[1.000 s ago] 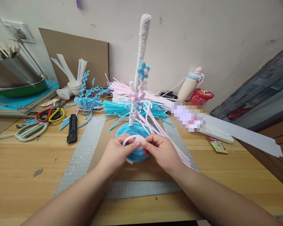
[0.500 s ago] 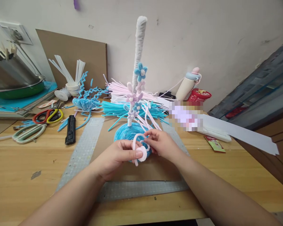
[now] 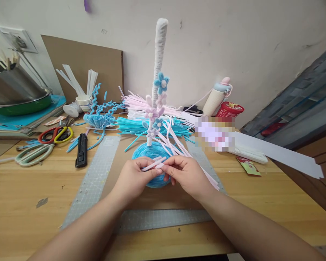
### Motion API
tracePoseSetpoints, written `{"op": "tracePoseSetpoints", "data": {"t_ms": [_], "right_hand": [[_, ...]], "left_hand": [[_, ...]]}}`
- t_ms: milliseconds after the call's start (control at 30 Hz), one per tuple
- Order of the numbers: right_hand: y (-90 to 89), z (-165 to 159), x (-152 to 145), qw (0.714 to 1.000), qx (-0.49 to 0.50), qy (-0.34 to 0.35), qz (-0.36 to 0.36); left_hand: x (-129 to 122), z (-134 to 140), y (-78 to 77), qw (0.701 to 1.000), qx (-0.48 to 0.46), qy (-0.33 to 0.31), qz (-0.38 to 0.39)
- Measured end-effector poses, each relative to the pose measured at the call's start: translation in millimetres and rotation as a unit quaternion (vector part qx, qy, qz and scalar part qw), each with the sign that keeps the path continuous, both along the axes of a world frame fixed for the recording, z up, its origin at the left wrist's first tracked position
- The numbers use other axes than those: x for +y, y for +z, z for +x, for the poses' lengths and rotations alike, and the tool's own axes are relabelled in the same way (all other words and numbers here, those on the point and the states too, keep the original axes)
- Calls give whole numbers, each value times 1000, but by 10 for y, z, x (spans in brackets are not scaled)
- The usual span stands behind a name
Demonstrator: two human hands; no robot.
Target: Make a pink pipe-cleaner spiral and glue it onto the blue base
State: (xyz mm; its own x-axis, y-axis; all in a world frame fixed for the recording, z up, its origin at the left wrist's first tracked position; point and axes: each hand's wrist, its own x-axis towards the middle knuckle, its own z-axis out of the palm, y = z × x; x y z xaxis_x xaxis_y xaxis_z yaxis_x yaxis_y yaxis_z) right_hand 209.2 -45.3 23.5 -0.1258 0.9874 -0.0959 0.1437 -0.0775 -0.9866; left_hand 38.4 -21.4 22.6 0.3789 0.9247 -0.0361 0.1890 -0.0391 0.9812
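Between my two hands is a pale pink pipe cleaner [image 3: 153, 165], bent into a small piece. My left hand [image 3: 134, 176] pinches it from the left, thumb against fingers. My right hand [image 3: 187, 176] is closed on its other side, fingertips almost meeting the left thumb. Behind and below them lies a round blue coiled base [image 3: 141, 150], partly hidden by the hands. From its back edge rises a white wrapped post [image 3: 159, 47]. A blue flower [image 3: 162, 83] and several pink and blue flowers are fixed along the post.
Pink pipe cleaners [image 3: 179, 145] lie right of the base, with a turquoise bundle [image 3: 130, 127] behind. A cutting mat [image 3: 163, 221] and brown board [image 3: 119, 195] lie beneath. Scissors [image 3: 55, 135] and a black cutter [image 3: 82, 150] are left; a bottle [image 3: 214, 99] stands back right.
The pink pipe cleaner's open loop and round end have been turned and folded down between the fingers. My right hand has lowered slightly, and both hands now meet closely.
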Motion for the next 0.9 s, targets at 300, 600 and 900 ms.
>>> {"op": "tracePoseSetpoints", "data": {"t_ms": [300, 600, 900], "right_hand": [[-12, 42, 36, 999, 12, 17, 39], [32, 109, 83, 988, 138, 11, -71], [-3, 74, 71, 986, 154, -8, -63]], "left_hand": [[-2, 9, 1, 998, -1, -4, -58], [28, -9, 33, 999, 23, 23, -3], [42, -48, 4, 928, 151, 205, 272]]}}
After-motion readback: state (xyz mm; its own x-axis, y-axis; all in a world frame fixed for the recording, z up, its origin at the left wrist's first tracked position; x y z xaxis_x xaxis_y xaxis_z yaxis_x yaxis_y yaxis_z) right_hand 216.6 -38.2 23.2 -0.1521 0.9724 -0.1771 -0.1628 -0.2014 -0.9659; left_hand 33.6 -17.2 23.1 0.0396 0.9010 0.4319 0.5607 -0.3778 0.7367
